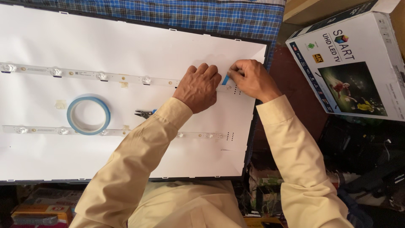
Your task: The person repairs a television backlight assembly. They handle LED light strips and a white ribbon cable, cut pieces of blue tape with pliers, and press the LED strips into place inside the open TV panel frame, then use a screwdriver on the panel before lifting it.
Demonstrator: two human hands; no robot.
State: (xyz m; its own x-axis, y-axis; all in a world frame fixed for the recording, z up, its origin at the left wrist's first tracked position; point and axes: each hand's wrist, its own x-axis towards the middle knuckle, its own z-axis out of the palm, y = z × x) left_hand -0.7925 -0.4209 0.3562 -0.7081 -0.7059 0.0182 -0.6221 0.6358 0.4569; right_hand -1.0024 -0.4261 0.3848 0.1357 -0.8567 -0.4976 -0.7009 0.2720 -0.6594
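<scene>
Near the white backlight panel's right edge, the left hand presses curled fingers onto the upper LED strip; the right hand pinches a blue tape tab

Both hands, left and right, pinch blue tape at the upper light strip on the white panel.

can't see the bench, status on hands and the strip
Left hand pressing light strip end. Right hand pinching blue tape bit. Tape roll, cutters lying clear.
</scene>
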